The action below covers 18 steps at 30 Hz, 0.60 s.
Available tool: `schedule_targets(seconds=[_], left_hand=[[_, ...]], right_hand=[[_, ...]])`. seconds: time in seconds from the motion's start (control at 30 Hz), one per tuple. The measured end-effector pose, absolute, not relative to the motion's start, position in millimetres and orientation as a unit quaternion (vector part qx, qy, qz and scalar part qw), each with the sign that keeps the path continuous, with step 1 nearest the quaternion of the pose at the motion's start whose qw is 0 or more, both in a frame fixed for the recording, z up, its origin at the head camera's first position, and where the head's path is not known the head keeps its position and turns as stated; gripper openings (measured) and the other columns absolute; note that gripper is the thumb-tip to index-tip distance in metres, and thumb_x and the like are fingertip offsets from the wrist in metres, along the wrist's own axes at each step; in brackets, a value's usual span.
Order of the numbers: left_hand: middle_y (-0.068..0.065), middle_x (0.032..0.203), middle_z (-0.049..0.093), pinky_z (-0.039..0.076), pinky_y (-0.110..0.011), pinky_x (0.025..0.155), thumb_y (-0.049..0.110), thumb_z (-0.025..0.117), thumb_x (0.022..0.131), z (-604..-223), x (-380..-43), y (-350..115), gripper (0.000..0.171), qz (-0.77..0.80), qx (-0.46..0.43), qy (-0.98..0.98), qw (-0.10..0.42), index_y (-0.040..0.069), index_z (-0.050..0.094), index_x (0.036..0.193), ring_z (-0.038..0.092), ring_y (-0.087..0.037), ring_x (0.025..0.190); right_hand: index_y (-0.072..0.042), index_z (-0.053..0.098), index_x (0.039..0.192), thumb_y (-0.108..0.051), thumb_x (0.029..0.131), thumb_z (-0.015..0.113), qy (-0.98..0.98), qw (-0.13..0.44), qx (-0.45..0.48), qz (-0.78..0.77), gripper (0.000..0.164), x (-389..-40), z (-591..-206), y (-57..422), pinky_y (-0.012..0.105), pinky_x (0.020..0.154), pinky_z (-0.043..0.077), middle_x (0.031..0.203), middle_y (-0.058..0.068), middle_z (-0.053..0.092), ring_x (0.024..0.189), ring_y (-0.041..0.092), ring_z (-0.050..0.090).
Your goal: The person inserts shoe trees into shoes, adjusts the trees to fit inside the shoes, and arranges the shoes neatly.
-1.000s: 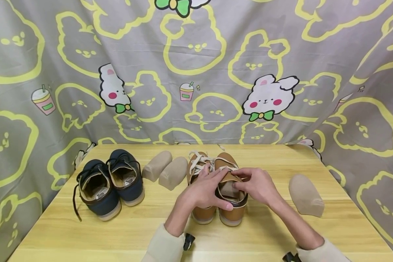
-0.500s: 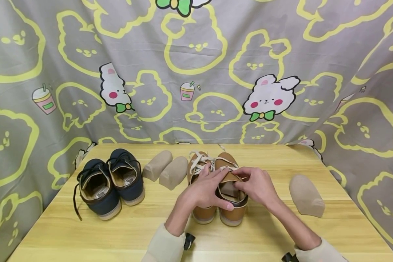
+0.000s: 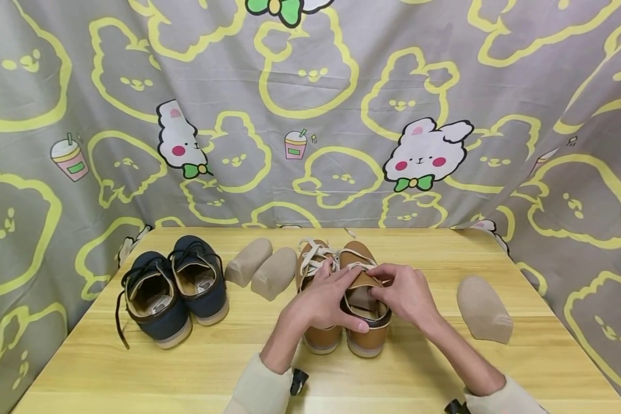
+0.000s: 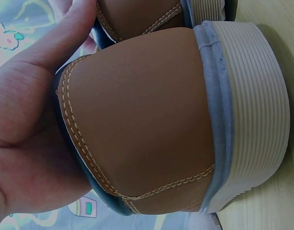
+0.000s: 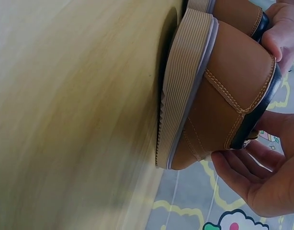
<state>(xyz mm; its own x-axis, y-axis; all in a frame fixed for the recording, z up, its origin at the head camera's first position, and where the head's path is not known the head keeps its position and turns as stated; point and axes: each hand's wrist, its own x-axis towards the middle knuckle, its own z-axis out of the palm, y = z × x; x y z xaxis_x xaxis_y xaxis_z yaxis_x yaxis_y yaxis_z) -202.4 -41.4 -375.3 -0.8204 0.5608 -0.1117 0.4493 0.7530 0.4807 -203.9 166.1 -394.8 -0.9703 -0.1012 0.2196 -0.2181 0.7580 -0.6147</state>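
Observation:
In the head view a pair of brown lace-up shoes stands at mid-table, toes away from me. My left hand (image 3: pixel 328 299) spans the opening of the right brown shoe (image 3: pixel 366 339), its thumb at the heel collar and its fingers over the tongue. My right hand (image 3: pixel 406 293) grips the right side of the same collar, thumb inside, fingers outside. A grey-beige surface shows inside the opening; the toe end is hidden. The left brown shoe (image 3: pixel 322 339) is partly covered by my left hand. In the left wrist view a brown heel (image 4: pixel 142 115) fills the middle.
Two dark blue shoes (image 3: pixel 157 328) (image 3: pixel 209 305) stand at the left. Two beige shoe inserts (image 3: pixel 249 261) (image 3: pixel 274 273) lie between them and the brown pair. A third beige insert (image 3: pixel 483 310) lies on the right. A patterned curtain (image 3: pixel 310 190) rises behind the wooden table (image 3: pixel 186 379).
My right wrist has shifted slightly left, with its fingers still at the collar. The grey-beige surface inside the opening looks darker. My left hand and the shoes stay in place.

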Motion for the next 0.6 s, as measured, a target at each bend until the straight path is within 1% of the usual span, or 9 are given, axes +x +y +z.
schedule_targets(seconds=[0.3,0.6], left_hand=[[-0.003,0.167,0.030,0.014,-0.056,0.126,0.058,0.083,0.077,-375.3,-201.8,-40.7,0.110,0.220,0.278,0.928,0.119,0.022,0.025,0.163,0.001,-0.042,0.157],[-0.003,0.167,0.029,0.015,-0.057,0.125,0.059,0.082,0.077,-375.3,-202.1,-40.2,0.110,0.222,0.273,0.928,0.121,0.023,0.024,0.163,0.000,-0.042,0.157]], right_hand=[[-0.017,0.080,0.103,-0.012,0.077,0.081,-0.934,0.098,0.082,0.333,0.027,-203.9,-395.0,163.9,0.040,0.074,0.059,0.099,0.001,0.079,0.090,0.021,0.076],[-0.017,0.080,0.101,-0.011,0.076,0.082,-0.935,0.106,0.077,0.331,0.026,-203.7,-395.8,162.0,0.041,0.075,0.059,0.097,0.000,0.079,0.090,0.021,0.076]])
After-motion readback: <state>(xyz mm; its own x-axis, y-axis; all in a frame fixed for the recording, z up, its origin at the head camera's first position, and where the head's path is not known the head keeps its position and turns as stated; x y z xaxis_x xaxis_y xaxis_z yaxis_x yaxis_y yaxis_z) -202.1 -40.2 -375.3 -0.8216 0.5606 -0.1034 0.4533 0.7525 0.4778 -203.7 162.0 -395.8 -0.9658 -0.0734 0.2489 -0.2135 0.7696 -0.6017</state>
